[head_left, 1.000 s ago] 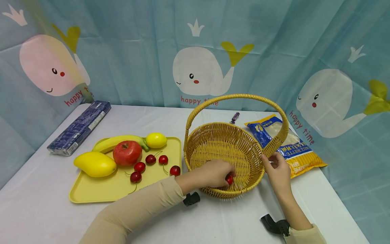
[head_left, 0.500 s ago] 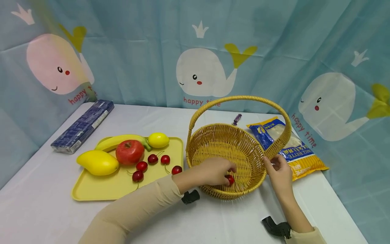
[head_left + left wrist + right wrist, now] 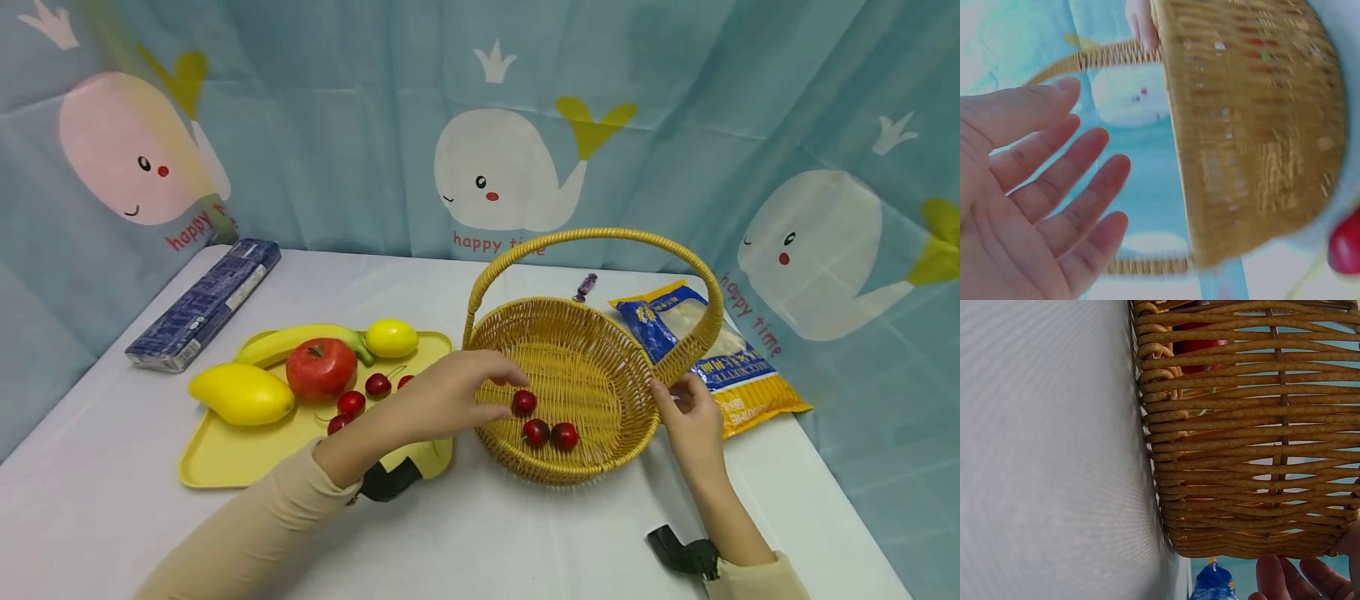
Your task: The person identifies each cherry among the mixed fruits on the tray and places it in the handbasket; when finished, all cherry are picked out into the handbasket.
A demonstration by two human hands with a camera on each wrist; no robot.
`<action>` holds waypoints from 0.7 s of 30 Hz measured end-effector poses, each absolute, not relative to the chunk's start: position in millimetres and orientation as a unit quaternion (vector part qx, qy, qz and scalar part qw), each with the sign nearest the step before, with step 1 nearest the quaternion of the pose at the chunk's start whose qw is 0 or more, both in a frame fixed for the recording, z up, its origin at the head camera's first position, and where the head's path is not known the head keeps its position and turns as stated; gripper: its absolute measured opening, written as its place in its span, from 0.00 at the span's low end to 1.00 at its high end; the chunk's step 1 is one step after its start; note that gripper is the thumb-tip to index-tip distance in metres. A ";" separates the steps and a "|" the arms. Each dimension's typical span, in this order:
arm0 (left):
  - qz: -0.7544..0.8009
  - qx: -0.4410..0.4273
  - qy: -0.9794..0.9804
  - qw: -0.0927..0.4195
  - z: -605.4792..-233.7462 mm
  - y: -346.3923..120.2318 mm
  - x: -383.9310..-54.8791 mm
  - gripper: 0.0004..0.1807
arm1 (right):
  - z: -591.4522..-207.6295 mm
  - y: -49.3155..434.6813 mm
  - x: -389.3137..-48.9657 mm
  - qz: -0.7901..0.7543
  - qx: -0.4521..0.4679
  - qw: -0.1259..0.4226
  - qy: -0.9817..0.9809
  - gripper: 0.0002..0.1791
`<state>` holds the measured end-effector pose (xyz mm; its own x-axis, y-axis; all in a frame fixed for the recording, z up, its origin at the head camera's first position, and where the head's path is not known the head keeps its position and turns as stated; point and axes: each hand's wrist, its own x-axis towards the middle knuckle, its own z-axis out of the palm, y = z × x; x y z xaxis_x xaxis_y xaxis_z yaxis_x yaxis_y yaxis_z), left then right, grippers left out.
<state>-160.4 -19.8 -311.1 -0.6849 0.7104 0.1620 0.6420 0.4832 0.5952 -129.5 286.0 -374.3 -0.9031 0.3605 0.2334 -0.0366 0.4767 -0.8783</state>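
A woven wicker basket [image 3: 558, 473] with a tall arched handle stands on the white table. Three red cherries [image 3: 536, 432] lie inside it, on the side nearest me. My left hand [image 3: 442, 396] is over the basket's left rim, empty; the left wrist view shows its fingers [image 3: 1094, 156] spread loosely beside the wicker wall. With thumb and fingers, my right hand [image 3: 693, 421] grips the basket's right rim at the foot of the handle. Left of the basket, a yellow tray [image 3: 225, 462] bears more cherries [image 3: 378, 384], some hidden behind my left hand and forearm.
On the tray also lie a mango [image 3: 243, 396], a red apple [image 3: 321, 369], a banana [image 3: 288, 340] and a lemon [image 3: 392, 338]. A blue pack [image 3: 206, 304] lies at back left. Right of the basket are a blue-yellow food bag [image 3: 738, 371] and a purple wrapped candy [image 3: 586, 287].
My left hand has let go of a cherry in the basket and moved left and up to the rim, uncovering three cherries. The right hand stays on the rim.
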 end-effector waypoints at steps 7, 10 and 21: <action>0.381 0.337 0.860 0.047 -325.5 -67.5 -161.9 0.18 | -384.2 293.3 -133.5 0.510 -0.114 0.186 -0.832 0.15; 0.391 0.311 0.865 0.047 -334.7 -79.9 -163.9 0.17 | -390.6 297.6 -136.1 0.507 -0.115 0.191 -0.833 0.15; 0.388 0.268 0.879 0.074 -372.0 -88.8 -169.5 0.17 | -391.7 296.8 -136.2 0.514 -0.115 0.186 -0.830 0.16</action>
